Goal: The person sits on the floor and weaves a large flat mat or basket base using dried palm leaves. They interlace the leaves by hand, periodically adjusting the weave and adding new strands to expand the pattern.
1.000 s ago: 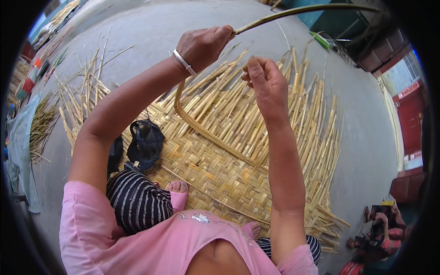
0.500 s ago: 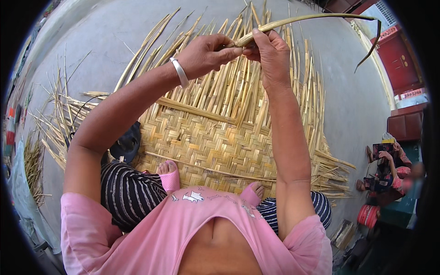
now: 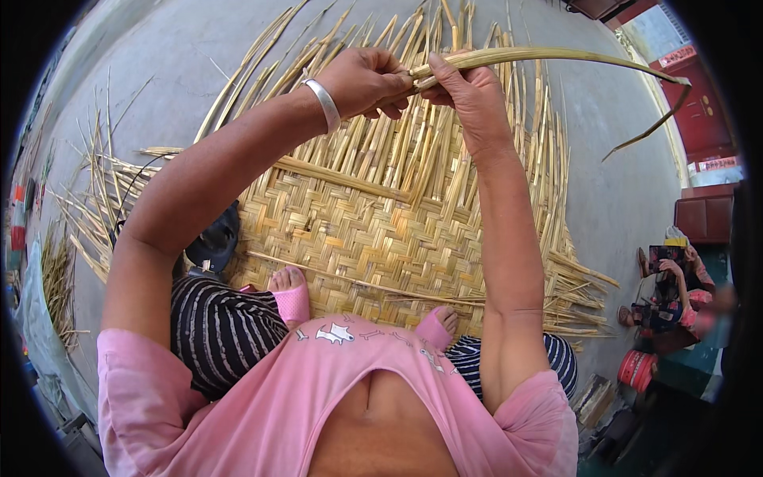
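Since half a second earlier, the drooping right end of the reed strip (image 3: 548, 53) had swung nearer. From my remote station I saw its long axis run left to right over the far part of the woven mat (image 3: 358, 238), arching rightward, then folding back near and left. My feed showed the left hand (image 3: 362, 83) pinching its left end, the right hand (image 3: 473, 99) gripping just beside.

On floor (image 3: 183, 52): mat (image 3: 358, 246), with feet (image 3: 287, 278) on near part. Above mat's far part: left hand (image 3: 362, 81), then right hand (image 3: 478, 99) just beside, with strip (image 3: 544, 54) in both, out to right. Left of mat: stalks (image 3: 60, 286), then sheet (image 3: 48, 342) farther left. Well right: other person (image 3: 683, 290), with container (image 3: 637, 371) just nearer.
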{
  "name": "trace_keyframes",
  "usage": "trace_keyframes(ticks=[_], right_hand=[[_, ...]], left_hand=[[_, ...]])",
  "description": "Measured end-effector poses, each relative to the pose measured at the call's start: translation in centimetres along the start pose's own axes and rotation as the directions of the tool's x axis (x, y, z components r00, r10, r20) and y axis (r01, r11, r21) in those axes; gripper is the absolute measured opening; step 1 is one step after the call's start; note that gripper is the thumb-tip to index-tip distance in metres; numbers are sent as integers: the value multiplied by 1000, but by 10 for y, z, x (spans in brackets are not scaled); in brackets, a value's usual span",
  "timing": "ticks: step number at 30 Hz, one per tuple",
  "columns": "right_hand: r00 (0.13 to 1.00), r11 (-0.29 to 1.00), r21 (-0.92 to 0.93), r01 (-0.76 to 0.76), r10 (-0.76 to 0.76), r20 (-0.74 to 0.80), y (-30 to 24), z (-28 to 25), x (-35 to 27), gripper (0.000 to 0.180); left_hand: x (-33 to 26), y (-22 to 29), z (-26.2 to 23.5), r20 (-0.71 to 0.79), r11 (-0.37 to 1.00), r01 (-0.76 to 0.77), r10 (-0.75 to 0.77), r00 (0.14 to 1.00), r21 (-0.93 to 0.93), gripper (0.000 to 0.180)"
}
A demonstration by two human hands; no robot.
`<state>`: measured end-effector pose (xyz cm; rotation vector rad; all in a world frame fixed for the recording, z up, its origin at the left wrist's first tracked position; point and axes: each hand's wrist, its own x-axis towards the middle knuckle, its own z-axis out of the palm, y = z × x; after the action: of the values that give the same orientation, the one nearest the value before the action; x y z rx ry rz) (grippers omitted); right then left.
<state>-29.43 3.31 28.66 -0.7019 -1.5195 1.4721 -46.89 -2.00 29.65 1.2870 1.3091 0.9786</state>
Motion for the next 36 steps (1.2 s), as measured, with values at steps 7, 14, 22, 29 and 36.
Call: trace_keyframes(ticks=[7,14,22,29,36], right_hand=[[915,827,-490,277,-383,-130,29,26,-6,20],[915,909,-206,363,-389,-103,28,53,-1,18],[978,984,105,146,-127,-164,41,28,0,20],[982,996,64,68,-56,-179,34,43,-8,22],[937,961,-158,228,-261,-233,45,49,-6,25]], left_hand=[[13,-11,6,-194,999,50,-50,980,-5,15],[11,-20,-13,-85,994,-36,27,996,-107,20],[2,-13,-20,234,998,7,8,972,-64,22],[-5,-13,-17,-40,927,-27,45,998,373,23],[18,-23,-6,-241,650,-70,377,894,756,26]])
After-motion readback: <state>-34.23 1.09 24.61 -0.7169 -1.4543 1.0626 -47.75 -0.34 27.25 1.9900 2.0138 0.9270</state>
